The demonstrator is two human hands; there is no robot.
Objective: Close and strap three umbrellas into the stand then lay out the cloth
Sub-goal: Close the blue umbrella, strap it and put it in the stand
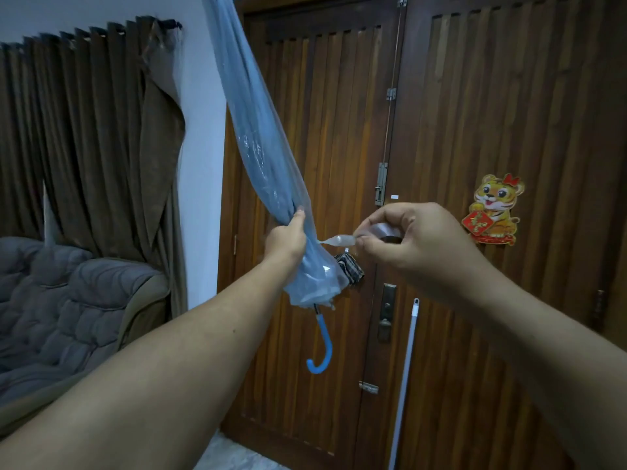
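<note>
The folded blue umbrella [261, 157] hangs tilted before the wooden door [475, 130], hooked handle [322, 347] lowest; your left hand [286, 240] grips its gathered canopy; your right hand [403, 239] pinches its clear strap [336, 239], pulled sideways.

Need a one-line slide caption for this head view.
Left hand grips the closed blue umbrella while right hand pinches its clear strap taut.

— What's the umbrella [261, 144] made of, above the left hand's [286, 240] grip?
— Thin translucent blue plastic, glossy and crinkled. The strap [334, 239] in the right hand's [403, 239] grip looks the same.
— Below the grip?
— Smooth blue plastic handle [322, 347]. Behind, a ribbed, varnished wooden door [475, 96].
</note>
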